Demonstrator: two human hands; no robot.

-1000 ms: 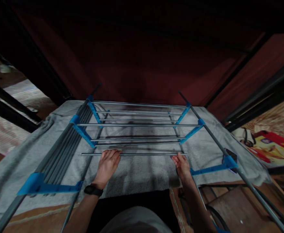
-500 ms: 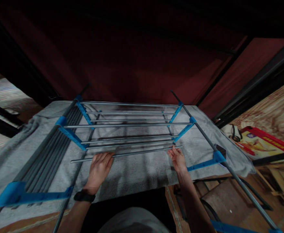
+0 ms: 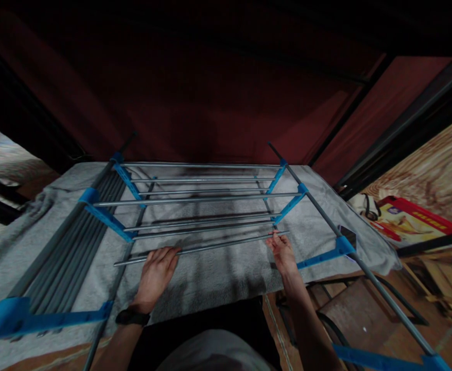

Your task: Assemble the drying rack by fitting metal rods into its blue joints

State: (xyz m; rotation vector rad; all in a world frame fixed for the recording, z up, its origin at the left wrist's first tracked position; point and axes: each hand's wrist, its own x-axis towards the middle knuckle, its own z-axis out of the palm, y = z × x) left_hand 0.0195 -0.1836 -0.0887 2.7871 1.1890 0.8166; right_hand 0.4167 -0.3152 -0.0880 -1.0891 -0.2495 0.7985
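Observation:
A loose grey metal rod (image 3: 210, 248) lies slanted across the near side of a drying rack (image 3: 206, 197) with blue plastic brackets and grey rails. My left hand (image 3: 154, 275), with a black watch at the wrist, curls its fingers around the rod's left part. My right hand (image 3: 283, 254) pinches the rod near its right end, close to a blue bracket (image 3: 288, 206). The rack lies over a grey towel (image 3: 218, 268).
A folded wing of grey rails (image 3: 71, 242) lies at the left, and a long side rail with a blue bracket (image 3: 342, 247) runs to the lower right. A red and yellow box (image 3: 407, 224) lies on the floor at right. Dark red panels stand behind.
The rod's left end has dropped towards me while its right end rose towards the blue bracket, so it now lies slanted. Both hands kept hold of it.

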